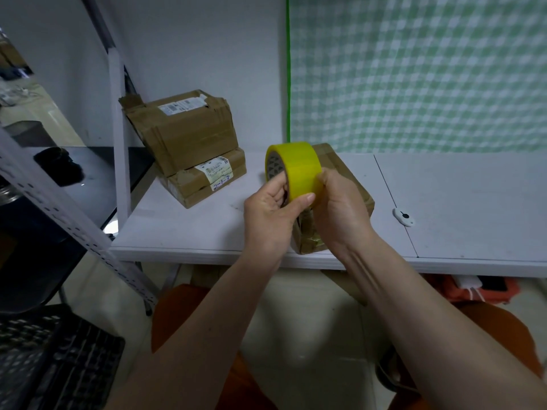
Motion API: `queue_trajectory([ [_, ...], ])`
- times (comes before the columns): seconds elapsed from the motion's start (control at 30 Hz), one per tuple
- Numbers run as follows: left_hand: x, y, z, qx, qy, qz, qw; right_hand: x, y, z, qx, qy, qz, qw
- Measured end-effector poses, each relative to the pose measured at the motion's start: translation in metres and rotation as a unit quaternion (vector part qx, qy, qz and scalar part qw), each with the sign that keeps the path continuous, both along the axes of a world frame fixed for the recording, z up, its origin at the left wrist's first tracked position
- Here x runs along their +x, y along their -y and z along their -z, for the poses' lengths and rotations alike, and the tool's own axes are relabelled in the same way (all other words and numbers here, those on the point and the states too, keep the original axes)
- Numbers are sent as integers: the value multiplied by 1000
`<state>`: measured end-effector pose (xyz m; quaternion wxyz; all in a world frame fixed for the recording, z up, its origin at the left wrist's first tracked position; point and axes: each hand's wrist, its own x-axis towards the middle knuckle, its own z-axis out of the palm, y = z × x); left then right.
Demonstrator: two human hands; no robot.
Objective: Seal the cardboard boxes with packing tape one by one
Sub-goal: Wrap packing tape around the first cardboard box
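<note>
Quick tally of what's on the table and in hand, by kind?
Cardboard boxes: 3 (stacked top box, stacked bottom box, box under the hands)
Yellow tape rolls: 1 (tape roll, held in both hands)
White cutters: 1 (cutter)
Total: 5

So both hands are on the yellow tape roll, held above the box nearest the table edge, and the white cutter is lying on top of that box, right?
Not quite. The head view shows the white cutter lying on the table, to the right of that box, not on it. The rest holds: left hand and right hand both grip the yellow tape roll above it.
</note>
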<state>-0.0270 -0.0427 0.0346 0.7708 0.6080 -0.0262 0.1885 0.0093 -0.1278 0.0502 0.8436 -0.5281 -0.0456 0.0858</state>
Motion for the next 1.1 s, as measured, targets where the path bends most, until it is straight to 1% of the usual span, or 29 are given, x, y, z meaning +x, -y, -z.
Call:
queue_trajectory([
  [0.23, -2, 1, -2, -8, -2, -2, 1000, 3, 4, 2, -23, 14, -11, 1000],
  [0.4, -3, 2, -4, -25, -7, 13, 1000, 3, 5, 6, -3, 47, -20, 999],
  [0.57, -1, 0, -3, -44, -15, 13, 999, 2, 8, 6, -47, 78, -53, 994],
  [0.77, 1, -2, 0, -54, -25, 9, 998, 3, 10, 3, -53, 79, -77, 992],
  [0.93, 1, -1, 2, -57, -28, 12, 998, 4, 3, 7, -21, 67, -33, 997],
  [1.03, 2, 0, 2, -61, -29, 7, 998, 5, 2, 8, -55, 64, -22, 996],
  [1.1, 2, 1, 2, -61, -26, 7, 998, 5, 1, 8, -74, 46, -5, 996],
])
